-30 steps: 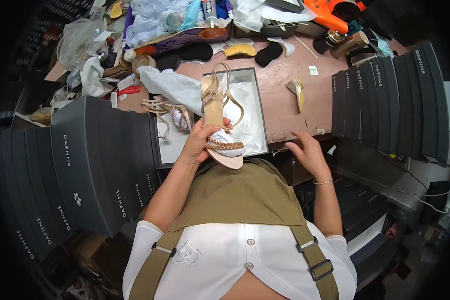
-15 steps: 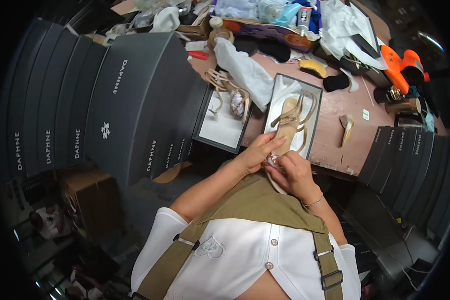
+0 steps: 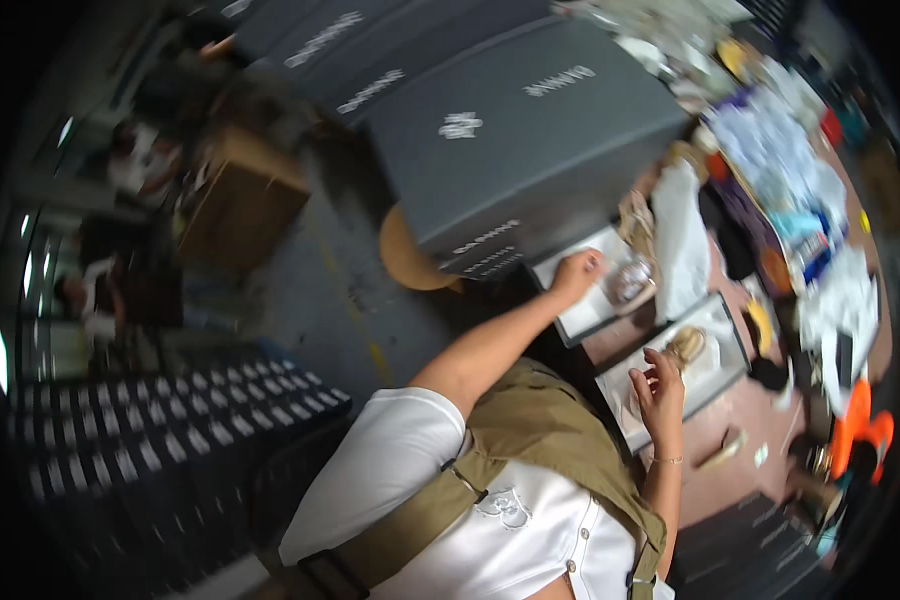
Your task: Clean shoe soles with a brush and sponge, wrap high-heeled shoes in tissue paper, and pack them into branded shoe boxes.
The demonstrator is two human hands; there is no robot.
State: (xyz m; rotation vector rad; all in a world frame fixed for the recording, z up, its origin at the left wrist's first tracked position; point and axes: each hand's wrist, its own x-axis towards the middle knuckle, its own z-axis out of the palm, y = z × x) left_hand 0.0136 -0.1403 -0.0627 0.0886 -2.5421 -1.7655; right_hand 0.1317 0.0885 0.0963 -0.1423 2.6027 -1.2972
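The worktop (image 3: 765,425) was dusty pink. The sandal (image 3: 685,345) was golden tan, and the open box (image 3: 715,378) around it was white inside. The stacked boxes (image 3: 520,130) were dark grey with white markings. The apron (image 3: 560,420) was olive, the shirt (image 3: 400,430) white with a silvery heart motif (image 3: 505,508).

1 tan strappy sandal with a tan insole (image 3: 639,236) lies in a shallow dark-grey rectangular cardboard box with a white inside (image 3: 596,328), beside the box's edge; a pale, crumpled wad sits under the straps at its toe end. A 2nd tan strappy sandal (image 3: 686,345) lies in another open, dark-grey rectangular cardboard box with a white inside (image 3: 734,333), its looped straps showing and its remainder partly hidden and blurred. The 2 boxes are near each other, with a gap between.
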